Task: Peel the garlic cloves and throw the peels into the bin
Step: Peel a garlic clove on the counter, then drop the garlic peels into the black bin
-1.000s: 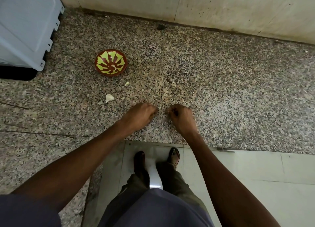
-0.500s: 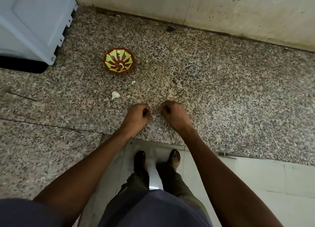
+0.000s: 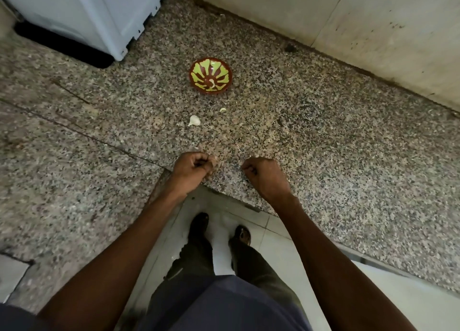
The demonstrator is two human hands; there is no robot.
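Note:
A whole garlic clove (image 3: 194, 120) lies on the speckled granite counter (image 3: 323, 144), with a small pale garlic piece (image 3: 222, 110) just beyond it. Farther back stands a red and green patterned bowl (image 3: 193, 78) with one pale clove inside (image 3: 212, 83). My left hand (image 3: 193, 167) rests near the counter's front edge, fingers curled, with a pale bit of garlic peel (image 3: 216, 158) showing at its fingertips. My right hand (image 3: 261, 175) sits beside it as a closed fist, thumb against forefinger; nothing shows in it.
A white appliance (image 3: 87, 12) stands at the back left of the counter. A stained wall (image 3: 348, 19) runs along the back right. Below the counter's edge are pale floor tiles (image 3: 278, 253) and my feet (image 3: 199, 226). No bin is in view.
Both hands went from fingertips on the counter to curled fists, then drew apart slightly. The camera swung left, so the bowl and clove now sit nearer the middle.

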